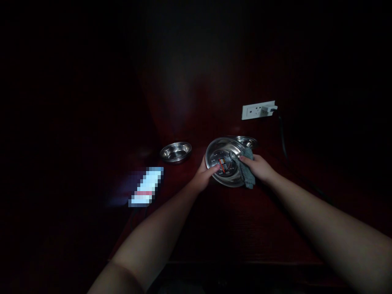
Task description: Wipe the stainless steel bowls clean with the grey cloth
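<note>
The person's bare left arm [150,241] and right arm [324,224] reach forward over a dark red worktop [232,228]. Between the hands is a metal bowl [229,178], held tilted with its inside facing the camera. The left hand [203,175] grips its left side, thumb over the rim near a label [222,165] on the bottom. The right hand [257,165] is closed on a grey-green cloth [247,171], which lies against the bowl's right side. A metal dish [175,158] stands to the left; another dish [250,142] is partly hidden behind the bowl. Left of the arms glows a pixelated screen [147,185]. On the wall, a plug [269,109] sits in a white socket [251,114].
</note>
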